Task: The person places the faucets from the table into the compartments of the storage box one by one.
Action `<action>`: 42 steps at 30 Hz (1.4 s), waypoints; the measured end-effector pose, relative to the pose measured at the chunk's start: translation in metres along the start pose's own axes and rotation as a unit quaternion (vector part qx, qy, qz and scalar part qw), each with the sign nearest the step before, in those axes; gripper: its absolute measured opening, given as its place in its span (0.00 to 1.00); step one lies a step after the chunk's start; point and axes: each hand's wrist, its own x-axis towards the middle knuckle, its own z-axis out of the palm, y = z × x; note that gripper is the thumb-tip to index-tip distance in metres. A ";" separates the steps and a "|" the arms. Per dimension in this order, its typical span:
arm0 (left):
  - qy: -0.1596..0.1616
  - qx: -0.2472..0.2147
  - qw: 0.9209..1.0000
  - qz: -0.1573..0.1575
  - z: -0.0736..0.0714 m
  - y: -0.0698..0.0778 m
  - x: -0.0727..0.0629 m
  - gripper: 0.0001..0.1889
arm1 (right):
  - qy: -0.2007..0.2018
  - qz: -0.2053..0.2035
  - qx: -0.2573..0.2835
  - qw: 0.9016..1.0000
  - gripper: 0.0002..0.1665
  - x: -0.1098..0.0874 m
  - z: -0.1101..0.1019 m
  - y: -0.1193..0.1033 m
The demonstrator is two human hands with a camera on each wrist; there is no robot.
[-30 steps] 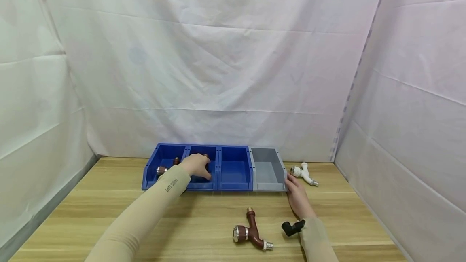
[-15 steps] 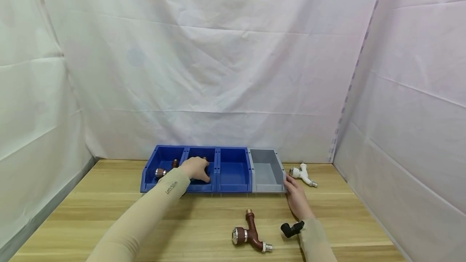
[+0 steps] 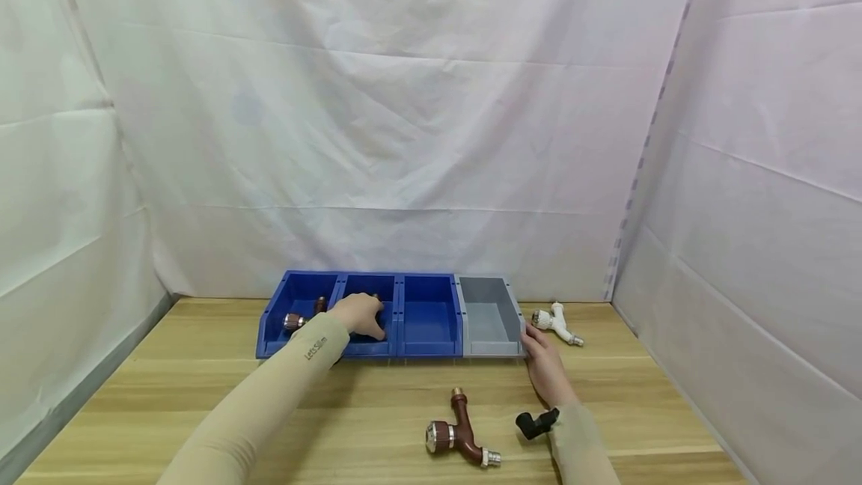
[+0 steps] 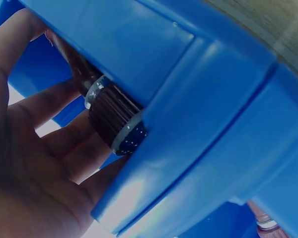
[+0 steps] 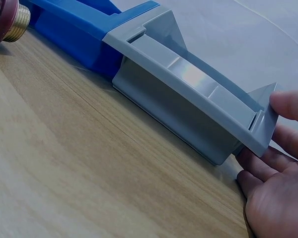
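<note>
My left hand (image 3: 360,315) reaches into the second blue bin (image 3: 369,348) from the left. In the left wrist view, its thumb and fingers curl round a dark brown tap (image 4: 114,109) with a ribbed knob, partly hidden behind the bin's front wall. At the right end of the row, my right hand (image 3: 544,365) grips the side edge of the grey bin (image 3: 488,349). The right wrist view has the thumb on top of this edge and the fingers beneath it. A second brown tap (image 3: 303,320) lies in the leftmost blue bin (image 3: 269,335).
Another brown tap (image 3: 465,432) lies on the wooden table (image 3: 377,425) in front of the bins. To the right of the grey bin is a white tap (image 3: 557,322). The third blue bin (image 3: 429,328) adjoins the grey one. White cloth (image 3: 404,133) hangs behind.
The head view has shifted slightly, so everything appears a little further left and lower. Both hands keep their places at the bins.
</note>
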 end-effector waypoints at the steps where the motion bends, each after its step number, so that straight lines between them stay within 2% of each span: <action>1: 0.000 0.000 1.000 0.000 0.000 -0.001 0.000 0.35 | -0.001 -0.001 0.000 1.000 0.33 0.001 0.000 0.000; 8: 0.002 -0.002 1.000 0.000 -0.006 0.001 -0.001 0.35 | 0.005 -0.005 -0.006 1.000 0.34 0.003 0.001 -0.002; 17: 0.003 0.003 1.000 0.007 -0.012 0.013 0.002 0.35 | 0.012 -0.006 0.004 1.000 0.33 -0.001 -0.005 -0.008; 23: -0.006 0.013 1.000 0.005 -0.004 0.011 0.003 0.33 | 0.014 0.006 0.008 1.000 0.33 -0.005 -0.006 -0.007; 29: -0.002 0.016 1.000 0.011 0.005 0.008 0.004 0.31 | 0.013 0.001 0.002 1.000 0.32 -0.007 -0.006 -0.004; 36: -0.001 0.016 1.000 0.010 0.005 0.007 0.005 0.31 | 0.011 -0.006 0.003 1.000 0.32 -0.006 -0.004 -0.003; 42: -0.003 0.019 1.000 0.009 0.004 0.005 0.005 0.32 | 0.016 -0.011 -0.018 1.000 0.33 -0.004 -0.004 -0.002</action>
